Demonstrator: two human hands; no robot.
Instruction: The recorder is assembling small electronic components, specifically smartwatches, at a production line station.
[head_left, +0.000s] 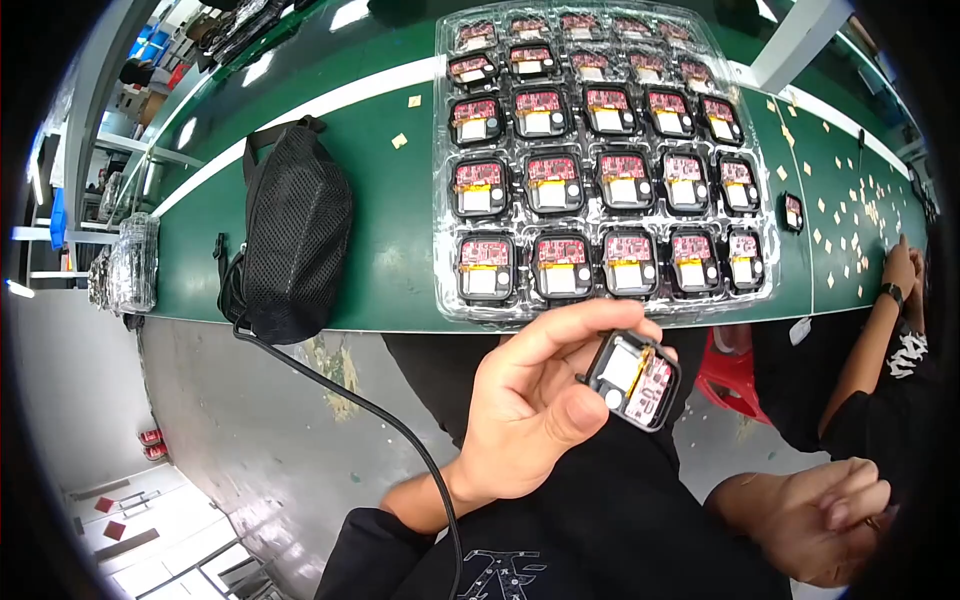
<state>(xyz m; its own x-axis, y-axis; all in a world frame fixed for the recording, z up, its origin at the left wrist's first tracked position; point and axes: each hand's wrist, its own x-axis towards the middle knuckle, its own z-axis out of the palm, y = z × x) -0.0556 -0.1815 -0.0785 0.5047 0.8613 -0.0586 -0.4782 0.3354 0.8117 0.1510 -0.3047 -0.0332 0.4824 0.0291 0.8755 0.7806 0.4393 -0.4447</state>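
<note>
My left hand (530, 400) is closed on a small black square device housing (636, 380), its open side turned up. Inside that housing show a red circuit board, a white block and a strip of yellow tape. Off to the lower right, away from the housing, my right hand (825, 515) is raised with its fingers curled together. Whatever those fingers may hold is hidden. Just beyond my left hand lies a clear plastic tray (445, 215) on the green table (395, 260). Rows of similar housings (485, 267) with red boards sit in its pockets.
A black mesh bag (298, 230) rests left of the tray, with a black cable (400, 425) running toward me. One loose housing (792, 212) and many small pale pieces (858, 225) lie to the right. A co-worker's hand (902, 268) is there too. A red stool (730, 375) stands below the table edge.
</note>
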